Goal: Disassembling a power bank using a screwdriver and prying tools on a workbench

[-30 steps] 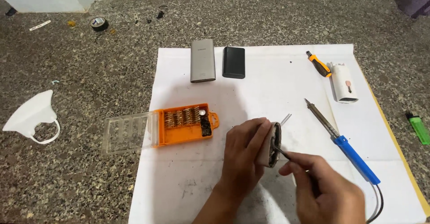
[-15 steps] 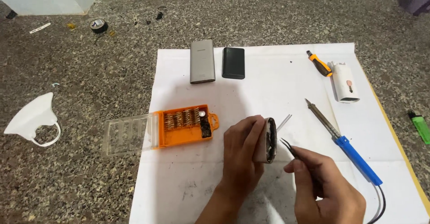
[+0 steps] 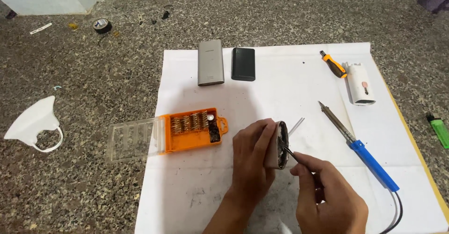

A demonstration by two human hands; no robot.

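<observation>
A: Far left on the speckled stone floor (image 3: 93, 122): white plastic funnel-shaped piece (image 3: 33, 124). Then a clear lid hinged open off an orange bit case (image 3: 194, 130), straddling the left edge of the white paper sheet (image 3: 290, 93).

B: Middle?

A: Left hand (image 3: 252, 161) closed around a small grey device shell (image 3: 279, 145), stood on edge on the sheet, open end turned right. Right hand (image 3: 327, 194) pinched shut on black tweezers (image 3: 289, 153), tips inside that opening.

B: Step in hand?

A: Probably picking at something within the shell. Calls for a steady tip and a firm hold, going by the tight opening.

B: Packages, labels?

A: Behind, side by side: grey slab-shaped casing (image 3: 210, 62) with a faint mark, unreadable, then a black one (image 3: 243, 64). Rightward: small orange-handled screwdriver (image 3: 333, 64), white device body (image 3: 360, 83), blue-handled soldering iron (image 3: 358, 145), and off the sheet a green lighter (image 3: 438, 130)
</observation>
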